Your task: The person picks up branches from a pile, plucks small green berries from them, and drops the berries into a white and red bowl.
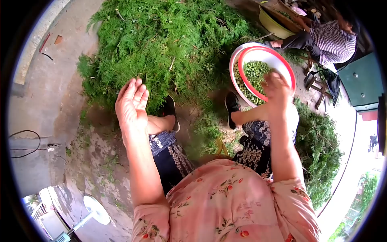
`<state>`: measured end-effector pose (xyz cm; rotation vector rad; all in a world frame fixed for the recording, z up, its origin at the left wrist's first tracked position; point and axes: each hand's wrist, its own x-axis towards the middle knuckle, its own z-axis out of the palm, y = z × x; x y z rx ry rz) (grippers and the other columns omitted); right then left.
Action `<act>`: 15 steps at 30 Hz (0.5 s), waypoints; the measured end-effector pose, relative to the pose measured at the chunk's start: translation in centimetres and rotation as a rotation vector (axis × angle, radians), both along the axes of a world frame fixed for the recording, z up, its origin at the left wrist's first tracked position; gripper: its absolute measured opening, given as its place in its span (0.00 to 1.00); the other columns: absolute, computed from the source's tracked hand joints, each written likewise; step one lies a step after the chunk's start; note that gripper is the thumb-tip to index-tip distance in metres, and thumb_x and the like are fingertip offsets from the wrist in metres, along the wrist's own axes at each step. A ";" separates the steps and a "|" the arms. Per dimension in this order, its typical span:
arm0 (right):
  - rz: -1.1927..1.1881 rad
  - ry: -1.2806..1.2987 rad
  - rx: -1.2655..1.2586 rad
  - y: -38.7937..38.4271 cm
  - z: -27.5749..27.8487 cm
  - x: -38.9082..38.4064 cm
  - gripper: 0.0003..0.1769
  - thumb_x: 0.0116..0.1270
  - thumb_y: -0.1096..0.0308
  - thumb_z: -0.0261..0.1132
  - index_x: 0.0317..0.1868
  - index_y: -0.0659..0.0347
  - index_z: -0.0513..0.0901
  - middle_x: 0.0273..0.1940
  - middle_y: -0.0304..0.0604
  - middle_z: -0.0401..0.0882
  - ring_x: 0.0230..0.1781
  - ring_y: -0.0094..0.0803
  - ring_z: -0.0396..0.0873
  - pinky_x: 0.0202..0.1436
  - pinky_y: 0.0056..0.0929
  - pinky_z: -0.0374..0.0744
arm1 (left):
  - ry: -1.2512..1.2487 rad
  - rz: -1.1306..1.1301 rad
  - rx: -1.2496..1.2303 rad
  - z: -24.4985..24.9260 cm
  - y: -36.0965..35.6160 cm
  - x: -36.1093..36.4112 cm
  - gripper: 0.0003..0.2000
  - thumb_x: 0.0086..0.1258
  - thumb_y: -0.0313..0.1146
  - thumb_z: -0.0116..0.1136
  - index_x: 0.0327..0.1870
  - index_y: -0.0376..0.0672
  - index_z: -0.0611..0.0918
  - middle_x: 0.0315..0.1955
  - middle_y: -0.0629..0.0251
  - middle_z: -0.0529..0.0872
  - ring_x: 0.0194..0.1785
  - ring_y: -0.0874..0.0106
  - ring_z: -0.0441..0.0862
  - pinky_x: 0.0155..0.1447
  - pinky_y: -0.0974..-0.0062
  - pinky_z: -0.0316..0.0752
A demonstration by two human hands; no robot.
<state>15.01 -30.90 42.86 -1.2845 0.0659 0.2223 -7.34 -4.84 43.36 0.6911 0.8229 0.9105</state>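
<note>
My left hand [131, 103] is raised with flat, spread fingers and holds nothing; it hovers over the near edge of a big heap of green feathery plants [165, 44]. My right hand [277, 90] is over the near rim of a red-rimmed white bowl [282, 60] nested in a second white bowl and filled with small green pods [254, 72]. Its fingers are curled toward the bowl; whether they pinch anything I cannot tell. My knees in dark patterned trousers and black shoes show below the hands.
Another seated person in a checked shirt [332, 38] works at the upper right beside a yellow-green basin [274, 24]. More cut greenery [318, 149] lies at the right. Bare concrete ground, a cable [24, 141] and a white fan [94, 209] are at the left.
</note>
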 end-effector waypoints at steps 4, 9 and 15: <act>0.317 0.019 -0.033 7.5 -9.3 -0.1 0.10 0.64 0.73 0.58 0.45 0.67 0.76 0.32 0.42 0.78 0.30 0.31 0.79 0.31 0.26 0.80 | 0.047 -0.086 0.017 -0.5 1.6 3.3 0.08 0.64 0.28 0.58 0.42 0.37 0.79 0.34 0.60 0.84 0.33 0.72 0.82 0.40 0.76 0.78; 0.607 0.307 -0.411 12.2 -19.8 0.6 0.09 0.63 0.72 0.58 0.42 0.65 0.78 0.29 0.42 0.78 0.26 0.29 0.79 0.25 0.27 0.78 | 0.162 -0.212 0.003 -1.5 4.1 7.6 0.09 0.65 0.28 0.56 0.44 0.37 0.79 0.36 0.60 0.84 0.36 0.73 0.81 0.43 0.75 0.77; 0.543 0.486 -0.648 11.7 -31.9 0.2 0.08 0.63 0.75 0.57 0.40 0.71 0.78 0.27 0.46 0.77 0.21 0.30 0.77 0.20 0.29 0.75 | 0.195 -0.189 -0.073 -4.1 7.3 9.2 0.08 0.64 0.28 0.57 0.43 0.37 0.79 0.34 0.59 0.84 0.33 0.72 0.81 0.42 0.74 0.76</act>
